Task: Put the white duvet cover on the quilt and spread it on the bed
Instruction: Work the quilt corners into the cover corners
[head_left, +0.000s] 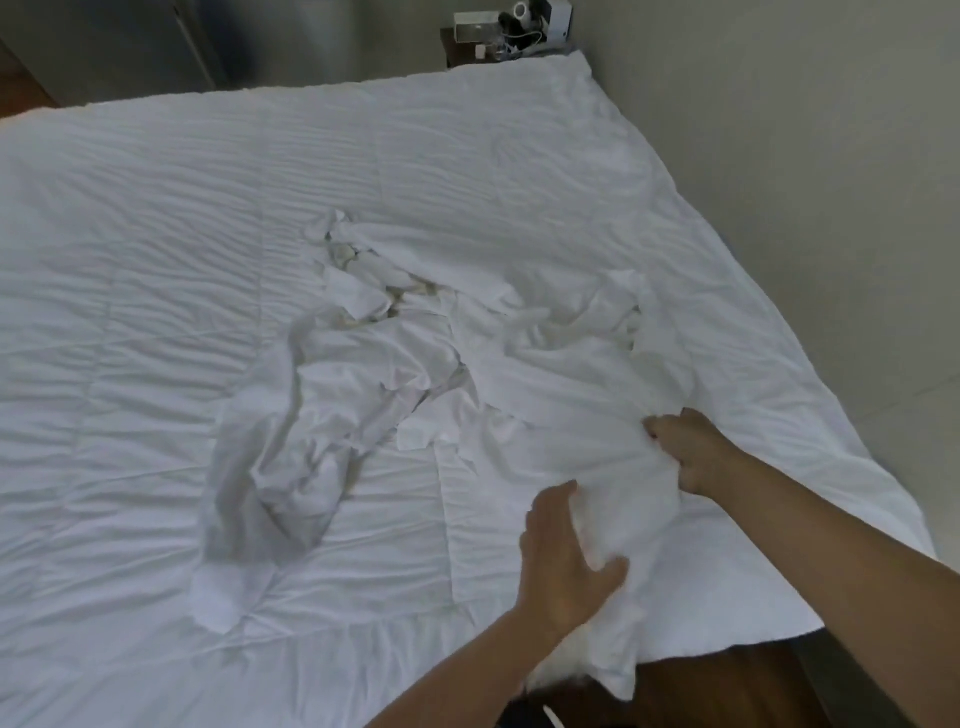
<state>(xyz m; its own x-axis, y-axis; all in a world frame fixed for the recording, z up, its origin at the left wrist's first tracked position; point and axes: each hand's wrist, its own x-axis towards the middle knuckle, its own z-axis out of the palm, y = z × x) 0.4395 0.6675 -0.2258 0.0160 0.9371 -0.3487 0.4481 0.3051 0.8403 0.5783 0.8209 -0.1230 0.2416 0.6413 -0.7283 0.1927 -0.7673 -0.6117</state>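
Both hands gripping duvet cover.

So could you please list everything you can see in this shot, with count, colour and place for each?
quilt: one, white, spread flat over the whole bed.
duvet cover: one, white, crumpled in a heap on the quilt, centre to near right.
bedside table: one, dark brown, beyond the far corner of the bed, against the wall.
clutter on the bedside table: several small items, white and black, too blurred to identify.
wall: one, pale beige, along the right side of the bed.
wooden surface: one, dark brown, at the near edge below the bedding.
left hand: one, gripping a bunched part of the duvet cover near the bed's near edge.
right hand: one, gripping the duvet cover just beyond the left hand.
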